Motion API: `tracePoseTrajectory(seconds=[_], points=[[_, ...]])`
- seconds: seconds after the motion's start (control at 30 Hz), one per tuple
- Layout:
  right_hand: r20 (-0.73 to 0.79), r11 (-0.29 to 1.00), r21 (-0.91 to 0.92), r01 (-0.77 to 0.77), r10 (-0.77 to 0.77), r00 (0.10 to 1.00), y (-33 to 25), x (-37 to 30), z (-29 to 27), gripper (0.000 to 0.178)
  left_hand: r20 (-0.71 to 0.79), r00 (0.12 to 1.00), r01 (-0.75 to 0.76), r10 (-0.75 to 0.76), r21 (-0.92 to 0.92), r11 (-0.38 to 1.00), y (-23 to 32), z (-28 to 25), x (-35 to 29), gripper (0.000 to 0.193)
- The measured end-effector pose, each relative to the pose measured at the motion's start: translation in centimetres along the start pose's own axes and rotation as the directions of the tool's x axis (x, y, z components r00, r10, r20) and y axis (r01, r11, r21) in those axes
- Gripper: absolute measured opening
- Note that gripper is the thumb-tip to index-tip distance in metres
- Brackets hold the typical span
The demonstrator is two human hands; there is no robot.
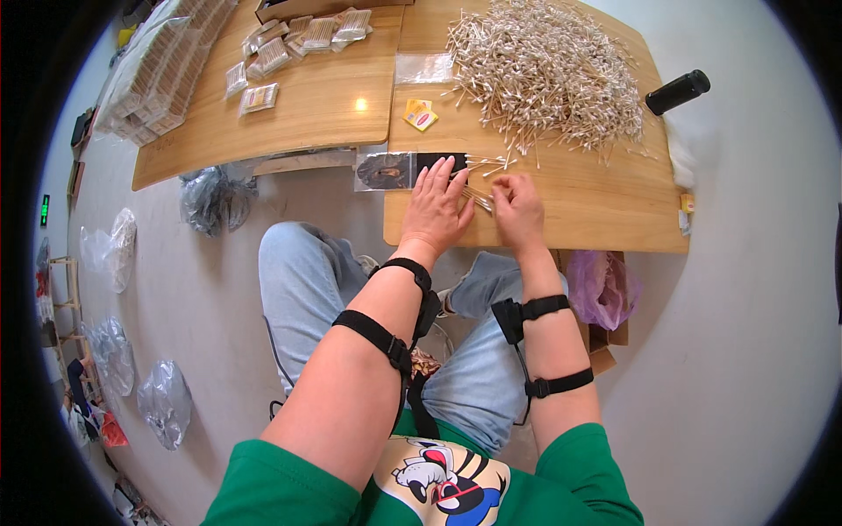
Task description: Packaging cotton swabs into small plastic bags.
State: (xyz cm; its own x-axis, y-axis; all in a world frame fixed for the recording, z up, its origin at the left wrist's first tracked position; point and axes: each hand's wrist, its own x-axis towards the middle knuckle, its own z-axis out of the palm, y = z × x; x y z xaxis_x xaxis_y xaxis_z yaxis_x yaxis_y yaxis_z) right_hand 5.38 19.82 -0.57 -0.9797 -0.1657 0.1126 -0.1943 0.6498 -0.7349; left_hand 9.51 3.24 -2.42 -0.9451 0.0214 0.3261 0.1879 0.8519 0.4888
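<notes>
My left hand (pixel 436 206) lies palm down with its fingers stretched over a black pad (pixel 427 160) at the near edge of the table. Just right of its fingertips is a small group of cotton swabs (pixel 488 164). A few more swabs (pixel 478 198) lie between my two hands. My right hand (pixel 519 210) is closed, its fingertips pressed together close to those swabs; what they hold, if anything, is hidden. Left of the pad, a clear plastic bag (pixel 383 172) hangs past the table edge. Farther off is a large heap of loose cotton swabs (pixel 553 74).
Yellow-and-white cards (pixel 420 115) and a clear sleeve (pixel 424 68) lie before the heap. Packed swab bundles (pixel 272 57) sit on the left table, beside stacked clear packs (pixel 162 70). A black bottle (pixel 678 92) is at far right; a purple bag (pixel 603 289) hangs below.
</notes>
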Motion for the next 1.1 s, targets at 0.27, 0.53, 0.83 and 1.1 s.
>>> tracePoseTrajectory(seconds=[0.27,0.53,0.83,1.1], points=[[-0.101,0.968,-0.243,0.063,-0.09,0.991,1.9,2.8,-1.1,0.019,-0.029,0.999,-0.024,0.023,-0.061,0.998,0.2,-0.5,0.1,0.033],[-0.016,0.977,-0.187,0.098,-0.103,0.995,0.6,0.9,-0.7,0.011,-0.021,1.0,0.01,-0.013,-0.121,0.993,0.1,-0.5,0.0,0.032],[-0.145,0.981,-0.186,0.053,-0.08,0.986,-0.1,3.4,0.3,0.014,-0.062,0.996,-0.06,0.057,-0.04,0.997,0.0,-0.5,0.2,0.031],[-0.037,0.965,-0.236,0.114,-0.126,0.991,1.0,3.6,0.1,0.015,-0.075,0.997,-0.032,0.025,-0.087,0.996,0.2,-0.6,0.2,0.032]])
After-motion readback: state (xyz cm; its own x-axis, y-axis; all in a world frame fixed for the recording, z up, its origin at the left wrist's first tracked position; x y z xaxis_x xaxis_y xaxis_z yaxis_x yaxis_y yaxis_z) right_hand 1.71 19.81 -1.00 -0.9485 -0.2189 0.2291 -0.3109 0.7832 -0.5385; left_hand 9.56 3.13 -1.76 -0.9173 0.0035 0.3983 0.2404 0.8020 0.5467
